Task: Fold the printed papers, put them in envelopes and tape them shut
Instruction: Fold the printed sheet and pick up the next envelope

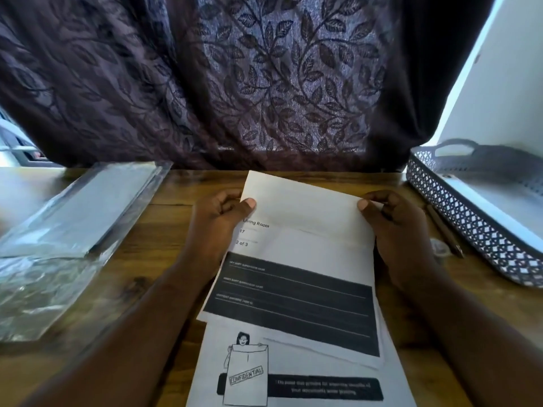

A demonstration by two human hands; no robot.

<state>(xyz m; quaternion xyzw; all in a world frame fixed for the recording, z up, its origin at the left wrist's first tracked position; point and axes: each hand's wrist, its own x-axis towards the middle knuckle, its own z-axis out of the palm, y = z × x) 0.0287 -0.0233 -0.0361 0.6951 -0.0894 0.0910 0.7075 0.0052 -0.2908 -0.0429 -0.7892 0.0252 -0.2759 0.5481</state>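
Observation:
A printed paper (296, 277) with a black block of text lies in the middle of the wooden table. Its far end is bent back toward me, blank side up. My left hand (217, 227) pinches the left corner of that bent flap. My right hand (393, 227) pinches the right corner. Under it lies a second printed sheet (293, 374) with a drawing marked "CONFIDENTIAL". A clear plastic pack of white envelopes (76, 210) rests at the left of the table.
A white latticed tray (458, 207) with a sheet inside stands at the right. A dark pen (445, 232) lies beside it, next to a small clear object I cannot make out. A dark leaf-patterned curtain (264, 83) hangs behind the table's far edge.

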